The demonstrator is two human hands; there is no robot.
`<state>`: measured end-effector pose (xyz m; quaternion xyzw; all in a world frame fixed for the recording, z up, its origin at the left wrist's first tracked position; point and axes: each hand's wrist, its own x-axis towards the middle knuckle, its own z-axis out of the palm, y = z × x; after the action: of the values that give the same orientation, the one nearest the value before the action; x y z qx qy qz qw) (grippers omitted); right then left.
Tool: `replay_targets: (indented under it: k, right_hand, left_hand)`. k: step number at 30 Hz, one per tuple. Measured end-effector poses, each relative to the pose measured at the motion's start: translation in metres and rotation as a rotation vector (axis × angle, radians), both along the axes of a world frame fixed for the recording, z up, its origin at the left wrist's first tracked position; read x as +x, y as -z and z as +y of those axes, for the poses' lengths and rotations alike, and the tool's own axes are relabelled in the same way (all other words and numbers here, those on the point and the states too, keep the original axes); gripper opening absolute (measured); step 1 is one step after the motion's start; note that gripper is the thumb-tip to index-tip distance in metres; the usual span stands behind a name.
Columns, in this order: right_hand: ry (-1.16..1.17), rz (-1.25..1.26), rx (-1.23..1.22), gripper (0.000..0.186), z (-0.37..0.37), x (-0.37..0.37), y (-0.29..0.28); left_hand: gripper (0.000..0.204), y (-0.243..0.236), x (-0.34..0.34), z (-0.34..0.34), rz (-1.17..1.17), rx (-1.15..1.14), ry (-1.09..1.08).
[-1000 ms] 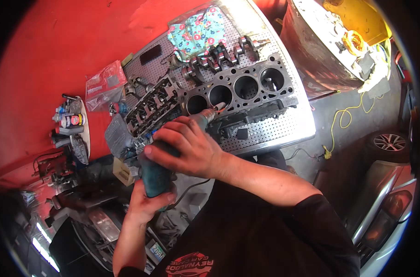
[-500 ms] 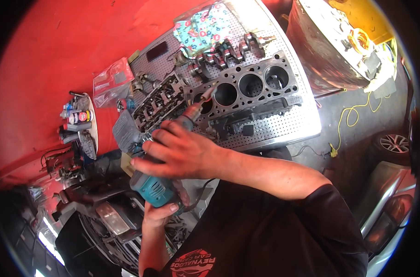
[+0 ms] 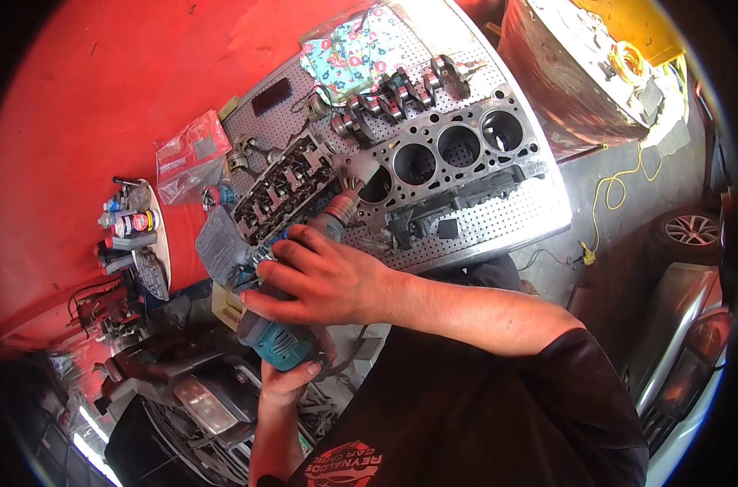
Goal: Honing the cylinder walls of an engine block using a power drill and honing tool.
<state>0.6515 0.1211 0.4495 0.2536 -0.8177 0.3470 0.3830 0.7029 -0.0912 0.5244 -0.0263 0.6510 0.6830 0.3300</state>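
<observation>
Both hands hold a teal and black power drill (image 3: pixel 278 344), pointed up and to the right. My right hand (image 3: pixel 328 276) lies over its front body from above, fingers wrapped round it. At its rear end my left hand (image 3: pixel 289 380) is closed, thumb on the teal housing; its fingers are partly hidden. The drill's chuck (image 3: pixel 348 203) carries a pale attachment (image 3: pixel 359 169), smeared by motion, at the near-left corner of a metal engine block (image 3: pixel 436 140), beside its leftmost bore. Whether it touches the block I cannot tell. Left of the chuck lies a cylinder head (image 3: pixel 281 188).
A perforated metal table (image 3: pixel 499 217) bears a crankshaft (image 3: pixel 385 101), a black engine part (image 3: pixel 458 203), a phone (image 3: pixel 271 96) and flowered cloth (image 3: pixel 352 53). Cans and bottles (image 3: pixel 133 223) stand at left. A yellow cord (image 3: pixel 600 215) runs across the floor at right.
The drill has shifted slightly right and down in the view, and its attachment is now a blur. The engine block and the black part appear a little farther right. Both hands keep their hold.
</observation>
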Motion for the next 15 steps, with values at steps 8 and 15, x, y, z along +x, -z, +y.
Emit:
replay_targets:
  k: [8, 15]
  right_hand:
    - [0.09, -0.058, -0.019, 0.053, -0.006, -0.004, 0.007]
    - [0.173, -0.092, -0.151, 0.055, 0.025, -0.008, 0.021]
  left_hand:
    - [0.08, -0.005, -0.034, -0.011, -0.082, -0.061, 0.11]
    - [0.058, -0.017, -0.055, 0.032, -0.085, -0.166, 0.129]
